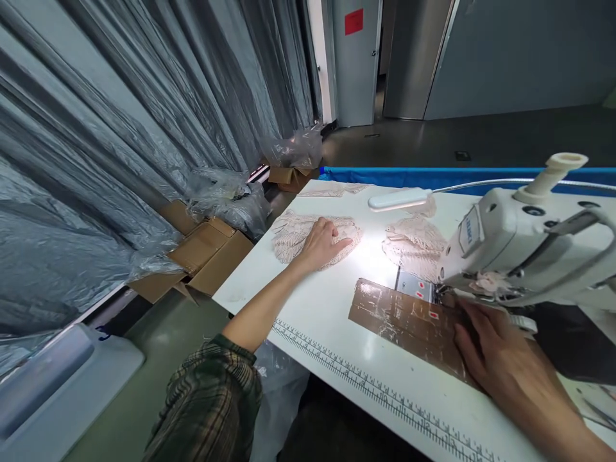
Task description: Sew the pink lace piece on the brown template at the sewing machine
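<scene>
My left hand (321, 244) reaches out across the white sewing table (337, 308) and lies flat, fingers stretched, on a pile of pale pink lace pieces (293, 236). My right hand (495, 359) rests on a brown taped patch (404, 317) of the table, right by the needle area of the white sewing machine (524, 244); its fingertips are tucked under the machine head and hidden. A scrap of the pink lace (486, 281) sits under the presser foot. A second lace pile (414, 242) lies behind the needle plate.
A white lamp on a flexible neck (399, 199) lights the table. A printed ruler (385, 391) runs along the front edge. Cardboard boxes with plastic bags (206, 250) stand on the floor at the left, below plastic-covered curtains. A blue edge (409, 174) borders the table's far side.
</scene>
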Motion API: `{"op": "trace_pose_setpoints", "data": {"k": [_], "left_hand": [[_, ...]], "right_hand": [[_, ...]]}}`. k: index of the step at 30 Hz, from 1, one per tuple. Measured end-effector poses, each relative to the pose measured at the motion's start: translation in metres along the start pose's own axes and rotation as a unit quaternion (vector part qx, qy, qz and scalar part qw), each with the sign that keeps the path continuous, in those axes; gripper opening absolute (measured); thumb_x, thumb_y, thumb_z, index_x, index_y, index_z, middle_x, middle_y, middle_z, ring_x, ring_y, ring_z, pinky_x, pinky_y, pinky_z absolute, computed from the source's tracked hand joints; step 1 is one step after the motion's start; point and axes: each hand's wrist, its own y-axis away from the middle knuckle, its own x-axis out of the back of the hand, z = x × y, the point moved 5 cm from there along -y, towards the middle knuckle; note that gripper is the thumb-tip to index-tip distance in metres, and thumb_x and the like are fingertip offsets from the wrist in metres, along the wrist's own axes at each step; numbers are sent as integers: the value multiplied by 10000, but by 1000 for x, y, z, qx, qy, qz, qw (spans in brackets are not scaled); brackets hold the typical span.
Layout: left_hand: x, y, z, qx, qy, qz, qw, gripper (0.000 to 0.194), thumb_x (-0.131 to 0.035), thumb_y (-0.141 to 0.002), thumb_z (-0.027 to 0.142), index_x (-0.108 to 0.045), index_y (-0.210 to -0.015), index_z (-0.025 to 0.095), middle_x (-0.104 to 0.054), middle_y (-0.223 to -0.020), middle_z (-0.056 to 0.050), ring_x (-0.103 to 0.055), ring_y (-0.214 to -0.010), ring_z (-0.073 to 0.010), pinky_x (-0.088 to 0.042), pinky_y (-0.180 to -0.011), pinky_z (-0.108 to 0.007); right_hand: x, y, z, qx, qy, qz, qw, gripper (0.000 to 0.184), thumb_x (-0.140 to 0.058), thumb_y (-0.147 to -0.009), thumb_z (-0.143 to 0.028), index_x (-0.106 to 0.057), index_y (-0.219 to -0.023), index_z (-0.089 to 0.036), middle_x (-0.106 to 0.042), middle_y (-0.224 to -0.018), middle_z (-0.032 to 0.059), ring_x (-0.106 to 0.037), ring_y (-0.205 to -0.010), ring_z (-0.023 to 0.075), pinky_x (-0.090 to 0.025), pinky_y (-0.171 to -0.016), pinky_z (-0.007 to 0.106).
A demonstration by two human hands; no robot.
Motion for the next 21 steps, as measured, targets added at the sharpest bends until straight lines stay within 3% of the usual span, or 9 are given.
{"op": "trace_pose_setpoints", "data": {"k": [2,6,10,12,15,18,21], "left_hand": [[0,2,-10,28,32,-5,999,238,-588,-930,372,-544,-792,184,-549,-980,-82,-579,-959,-229,-505,-857,-382],[0,1,-15,22,59,-8,998,231,-534,-942,280,-560,-730,190,-575,-928,-62,-603,-910,-202,-514,-857,-363],[2,-3,-18,30,84,4,996,255,-549,-908,265,-585,-669,186,-610,-973,-69,-628,-904,-192,-524,-835,-345],[2,-4,-20,33,95,9,995,261,-568,-885,269,-595,-640,184,-627,-982,-65,-638,-901,-184,-525,-831,-328],[3,-5,-23,36,107,16,994,244,-608,-841,275,-612,-615,182,-643,-975,-55,-642,-868,-174,-528,-819,-314],[2,-7,-24,39,110,23,993,233,-633,-808,286,-625,-601,182,-648,-973,-56,-642,-849,-176,-531,-805,-317],[2,-8,-23,37,107,28,993,232,-636,-797,309,-636,-602,184,-652,-967,-57,-644,-845,-181,-535,-803,-321]], "right_hand": [[0,-2,-2,9,34,-1,999,447,-407,-968,-331,-549,-1340,-128,-660,-1125,225,-661,-963,386,-580,-697,523],[1,-6,-5,11,49,2,999,427,-400,-969,-333,-588,-1280,-109,-677,-1074,214,-668,-924,362,-581,-705,496],[7,-6,-8,-21,4,-10,1000,392,-395,-968,-335,-596,-1241,-138,-688,-1030,180,-668,-885,336,-571,-705,477],[14,-5,-13,-19,-30,20,999,298,-428,-959,-301,-626,-1142,-173,-694,-963,143,-671,-858,309,-564,-730,463],[21,-5,-36,68,-75,71,992,157,-511,-931,-240,-628,-1027,-201,-689,-921,103,-665,-832,255,-558,-739,414],[7,-14,-73,216,-111,1,970,231,-503,-915,-146,-588,-1129,-167,-686,-983,115,-645,-884,234,-556,-768,398],[-14,-45,-108,263,-113,-36,957,419,-452,-893,-84,-494,-1310,-85,-648,-1155,192,-619,-978,259,-551,-810,442]]}}
